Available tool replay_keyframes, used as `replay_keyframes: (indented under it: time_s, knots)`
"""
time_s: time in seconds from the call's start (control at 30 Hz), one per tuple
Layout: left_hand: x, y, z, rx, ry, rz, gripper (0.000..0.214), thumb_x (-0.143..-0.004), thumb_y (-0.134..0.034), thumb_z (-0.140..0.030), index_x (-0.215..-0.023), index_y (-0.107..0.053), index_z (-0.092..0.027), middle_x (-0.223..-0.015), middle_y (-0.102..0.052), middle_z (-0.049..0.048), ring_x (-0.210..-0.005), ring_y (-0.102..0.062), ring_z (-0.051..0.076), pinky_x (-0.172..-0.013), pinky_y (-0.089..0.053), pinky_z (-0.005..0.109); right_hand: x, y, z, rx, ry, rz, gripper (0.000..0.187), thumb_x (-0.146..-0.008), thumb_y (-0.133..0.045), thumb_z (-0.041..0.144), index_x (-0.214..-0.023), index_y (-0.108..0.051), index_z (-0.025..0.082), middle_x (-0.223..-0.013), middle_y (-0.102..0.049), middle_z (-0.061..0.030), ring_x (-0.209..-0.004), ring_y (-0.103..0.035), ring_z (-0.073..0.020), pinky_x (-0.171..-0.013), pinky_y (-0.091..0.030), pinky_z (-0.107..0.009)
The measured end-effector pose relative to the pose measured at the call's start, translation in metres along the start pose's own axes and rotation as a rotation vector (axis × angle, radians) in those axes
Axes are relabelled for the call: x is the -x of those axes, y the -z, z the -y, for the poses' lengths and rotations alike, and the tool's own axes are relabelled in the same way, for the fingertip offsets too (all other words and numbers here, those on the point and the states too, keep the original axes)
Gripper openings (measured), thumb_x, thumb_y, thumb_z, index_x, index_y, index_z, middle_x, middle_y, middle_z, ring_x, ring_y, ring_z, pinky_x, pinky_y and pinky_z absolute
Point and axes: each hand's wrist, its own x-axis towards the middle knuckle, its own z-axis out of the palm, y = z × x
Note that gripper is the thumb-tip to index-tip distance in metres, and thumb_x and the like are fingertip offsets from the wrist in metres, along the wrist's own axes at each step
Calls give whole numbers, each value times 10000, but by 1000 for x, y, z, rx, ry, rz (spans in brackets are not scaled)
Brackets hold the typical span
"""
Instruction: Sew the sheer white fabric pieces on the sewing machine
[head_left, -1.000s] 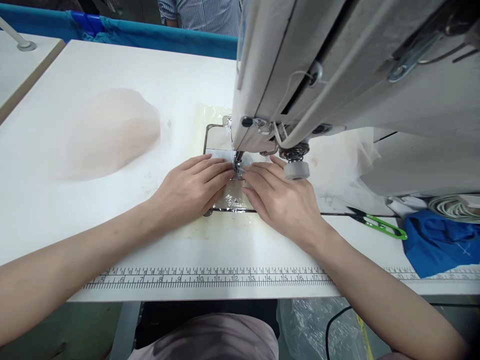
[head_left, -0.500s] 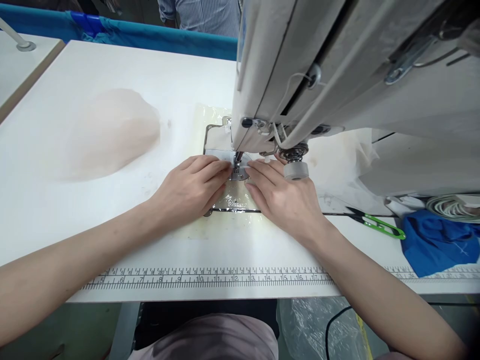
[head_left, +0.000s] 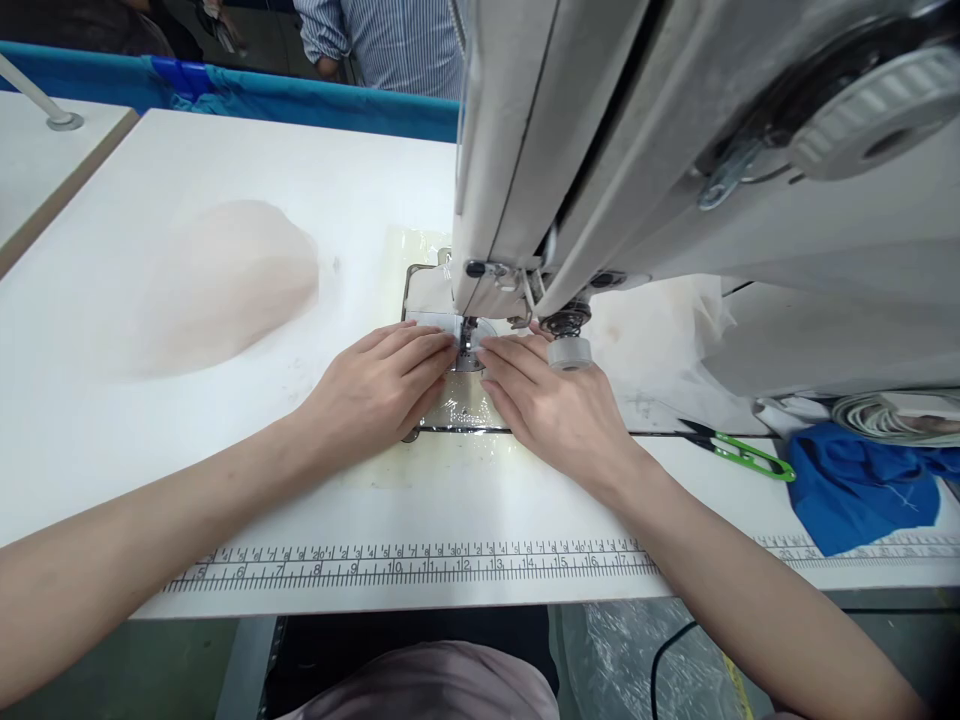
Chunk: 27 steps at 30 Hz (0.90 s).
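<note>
Sewing machine (head_left: 517,160): hand position at the presser foot (head_left: 466,338)

Nearest you, below the table edge, a clear plastic bag (head_left: 619,650) hangs or lies beside a black cable (head_left: 654,670). A printed ruler scale (head_left: 450,566) runs along the front edge of the white tabletop (head_left: 315,510).

To your right on the tabletop are green-handled thread snips (head_left: 750,456), blades directed toward the machine. A crumpled blue cloth (head_left: 859,485) lies just beyond the handle end, with a coil of pale cord (head_left: 877,415) behind it.

Your left hand (head_left: 379,390) is palm down and partly open, fingers together and slightly bent, fingertips just left of the presser foot. Your right hand (head_left: 555,400) mirrors it on the other side. Whether either hand has hold of thin material cannot be told. The presser foot is between your fingertips, above the metal needle plate (head_left: 470,364). A pale knurled knob (head_left: 570,353) is above your right hand.

A white sheer sheet (head_left: 660,310) lies right of the machine's needle end. Along the far table edge runs a blue fabric trough (head_left: 337,113); beyond it is a person in a striped shirt (head_left: 405,50).
</note>
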Motion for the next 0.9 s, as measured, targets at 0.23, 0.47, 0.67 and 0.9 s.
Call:
replay_keyframes:
  time_s: [0.23,0.47,0.67,0.9]
  knots:
    - [0,-1,0,9,5,-13,284,-956,-505,-196,-1199,-624,-108,-1189,-692,108,-1115,-648,237,-985,-543,398,-2,1,0,-27,11,-15,247,-972,-504,191,-1056,-731,139,-1048,-745,-91,-1030,-651,-220,-954,-510,-397]
    - [1,4,0,44,32,-10,210,-934,-521,-169,-1102,-630,-104,-1030,-707,109,-918,-660,225,-817,-563,381,0,5,0,-148,57,-101,218,-951,-524,133,-924,-734,185,-932,-761,-5,-835,-672,-138,-933,-520,-316]
    - [1,3,2,77,-4,-33,215,-928,-534,-178,-1095,-664,-147,-1008,-720,90,-941,-669,221,-773,-572,363,-1,5,2,-160,10,-79,206,-960,-499,179,-999,-701,168,-734,-713,-12,-786,-662,-161,-840,-526,-315]
    - [3,3,1,104,-34,-23,216,-952,-512,-175,-1105,-663,-159,-1151,-719,62,-1061,-687,183,-991,-562,356,0,5,3,-146,43,-28,292,-900,-497,68,-1060,-721,165,-1045,-731,-65,-974,-656,-209,-792,-538,-333]
